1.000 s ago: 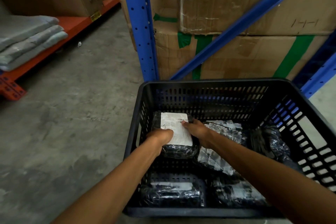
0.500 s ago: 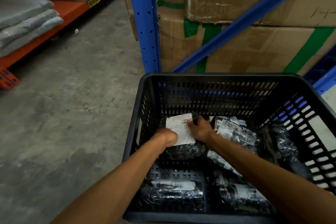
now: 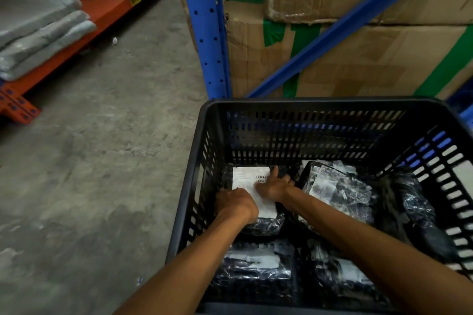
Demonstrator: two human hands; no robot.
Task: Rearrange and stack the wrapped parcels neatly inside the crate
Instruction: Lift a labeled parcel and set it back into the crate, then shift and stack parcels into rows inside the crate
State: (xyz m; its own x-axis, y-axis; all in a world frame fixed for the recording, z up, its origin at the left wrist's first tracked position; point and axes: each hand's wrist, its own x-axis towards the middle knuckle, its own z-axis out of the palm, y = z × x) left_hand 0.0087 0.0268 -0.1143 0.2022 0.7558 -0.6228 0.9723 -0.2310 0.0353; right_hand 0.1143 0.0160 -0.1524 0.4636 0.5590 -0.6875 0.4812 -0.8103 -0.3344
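Concrete warehouse floor, blue racking at twelve o'clock. My left hand (image 3: pixel 236 203) curls on the labelled parcel (image 3: pixel 252 188), right hand (image 3: pixel 273 185) pressing flat, at ten o'clock in the crate (image 3: pixel 302 103). Soft, slick wrap, I reckon; grip the edges.

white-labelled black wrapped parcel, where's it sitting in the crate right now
In the head view, the white-labelled black wrapped parcel lies in the far-left corner of the black slotted plastic crate, under both hands, left of another wrapped parcel.
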